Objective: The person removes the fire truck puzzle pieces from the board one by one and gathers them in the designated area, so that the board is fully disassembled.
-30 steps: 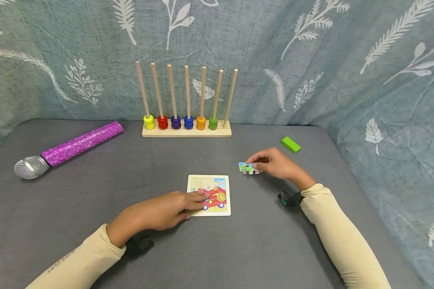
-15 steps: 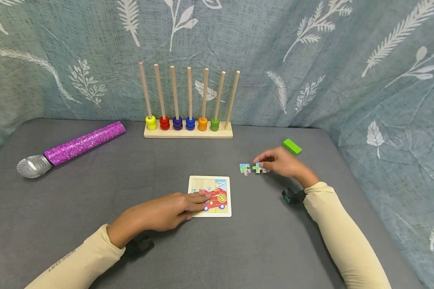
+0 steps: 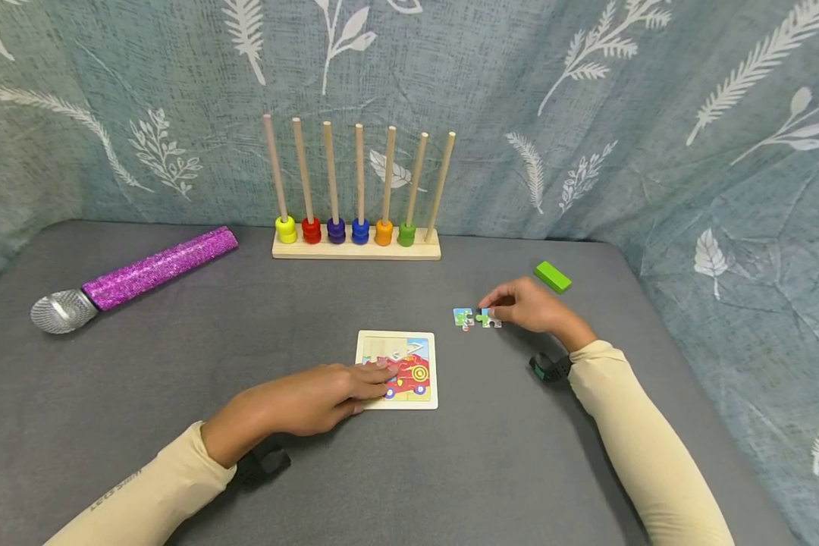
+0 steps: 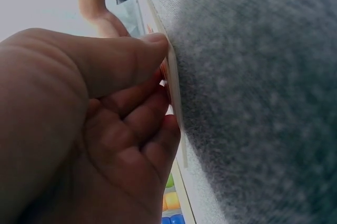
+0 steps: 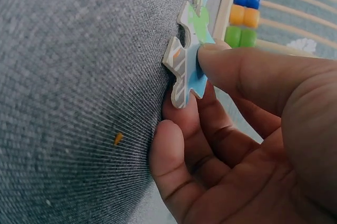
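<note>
A square wooden tray puzzle (image 3: 397, 334) with a red car picture lies on the grey table. My left hand (image 3: 314, 398) rests on its left side, fingers laid over the picture and thumb at the near edge. In the left wrist view, the thumb (image 4: 150, 42) touches the tray's rim. To the right of the tray, my right hand (image 3: 528, 303) pinches a jigsaw piece (image 5: 192, 58) printed in blue, green and white. A second jigsaw piece (image 3: 462, 317) lies just left of it, a small gap between them. Part of the tray's picture is hidden under my left fingers.
Behind the tray stands a wooden peg stand (image 3: 355, 254) with coloured beads on upright rods. A purple glitter microphone (image 3: 157, 267) lies at the left. A green block (image 3: 553, 277) lies beyond my right hand. A patterned curtain (image 3: 478, 98) hangs behind the table.
My right hand has drawn its jigsaw piece to the right, apart from the other piece it was beside. My left hand stays on the tray.
</note>
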The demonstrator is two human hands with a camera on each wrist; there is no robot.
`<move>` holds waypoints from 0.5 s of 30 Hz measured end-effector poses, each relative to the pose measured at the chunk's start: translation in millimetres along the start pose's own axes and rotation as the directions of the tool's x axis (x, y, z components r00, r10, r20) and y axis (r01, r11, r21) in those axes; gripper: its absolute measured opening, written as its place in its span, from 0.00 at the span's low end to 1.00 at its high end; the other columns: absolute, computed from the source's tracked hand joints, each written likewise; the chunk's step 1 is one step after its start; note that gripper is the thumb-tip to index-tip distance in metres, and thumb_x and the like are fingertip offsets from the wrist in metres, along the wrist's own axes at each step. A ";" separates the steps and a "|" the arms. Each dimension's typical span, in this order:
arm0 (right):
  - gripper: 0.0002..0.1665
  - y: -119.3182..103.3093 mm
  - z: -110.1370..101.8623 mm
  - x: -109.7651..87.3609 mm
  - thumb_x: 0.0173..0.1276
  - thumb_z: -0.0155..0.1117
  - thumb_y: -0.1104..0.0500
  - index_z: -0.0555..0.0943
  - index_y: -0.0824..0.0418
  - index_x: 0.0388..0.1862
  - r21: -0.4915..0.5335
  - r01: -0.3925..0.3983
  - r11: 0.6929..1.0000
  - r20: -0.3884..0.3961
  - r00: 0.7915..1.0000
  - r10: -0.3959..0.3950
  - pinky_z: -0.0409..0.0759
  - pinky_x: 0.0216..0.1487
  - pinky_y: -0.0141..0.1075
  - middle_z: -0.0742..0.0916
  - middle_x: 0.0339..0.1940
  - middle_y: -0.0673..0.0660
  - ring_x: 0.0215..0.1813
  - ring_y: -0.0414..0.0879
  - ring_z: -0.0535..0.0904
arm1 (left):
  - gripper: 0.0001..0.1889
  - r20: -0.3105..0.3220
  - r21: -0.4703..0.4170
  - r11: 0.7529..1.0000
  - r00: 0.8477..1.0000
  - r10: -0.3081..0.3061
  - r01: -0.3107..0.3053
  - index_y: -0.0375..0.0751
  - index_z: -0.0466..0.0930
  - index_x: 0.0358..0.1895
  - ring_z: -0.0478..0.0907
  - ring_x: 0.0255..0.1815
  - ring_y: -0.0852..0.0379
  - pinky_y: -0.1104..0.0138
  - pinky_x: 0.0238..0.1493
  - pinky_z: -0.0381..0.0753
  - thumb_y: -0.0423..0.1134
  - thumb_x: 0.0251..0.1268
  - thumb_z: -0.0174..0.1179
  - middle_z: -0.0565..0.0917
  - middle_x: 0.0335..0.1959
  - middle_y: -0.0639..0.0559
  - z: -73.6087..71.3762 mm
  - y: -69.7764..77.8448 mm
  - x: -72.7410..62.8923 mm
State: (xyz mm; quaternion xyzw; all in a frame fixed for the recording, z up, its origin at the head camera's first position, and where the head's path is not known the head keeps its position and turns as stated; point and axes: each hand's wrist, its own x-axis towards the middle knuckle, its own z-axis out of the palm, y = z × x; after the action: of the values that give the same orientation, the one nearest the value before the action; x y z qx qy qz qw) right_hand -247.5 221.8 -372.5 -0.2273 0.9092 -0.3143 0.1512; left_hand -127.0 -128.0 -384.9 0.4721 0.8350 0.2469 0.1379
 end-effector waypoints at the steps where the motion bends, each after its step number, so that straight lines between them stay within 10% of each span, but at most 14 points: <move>1: 0.11 0.2 0.1 0.4 0.67 0.61 0.69 0.86 0.67 0.46 -0.005 0.003 1.000 -0.002 1.000 -0.003 0.76 0.43 0.39 0.87 0.42 0.59 0.43 0.47 0.80 | 0.20 0.001 0.006 1.000 1.000 -0.001 0.001 0.33 0.76 0.63 0.65 0.69 0.46 0.53 0.63 0.69 0.24 0.68 0.55 0.69 0.69 0.42 -0.1 0.3 -0.1; 15: 0.11 2.5 1.2 2.3 0.66 0.61 0.69 0.86 0.67 0.45 -0.036 0.015 0.999 -0.023 1.000 -0.016 0.76 0.45 0.41 0.87 0.43 0.59 0.45 0.50 0.81 | 0.21 -0.001 0.005 1.000 1.000 -0.006 0.006 0.32 0.75 0.63 0.65 0.70 0.45 0.52 0.64 0.68 0.23 0.67 0.55 0.69 0.69 0.42 -0.9 1.5 -0.3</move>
State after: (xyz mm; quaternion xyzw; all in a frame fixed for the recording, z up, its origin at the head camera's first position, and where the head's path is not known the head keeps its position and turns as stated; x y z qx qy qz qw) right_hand -249.7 221.8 -375.3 -0.2335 0.9146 -0.3017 0.1340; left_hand -126.2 -127.9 -383.4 0.4696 0.8372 0.2445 0.1368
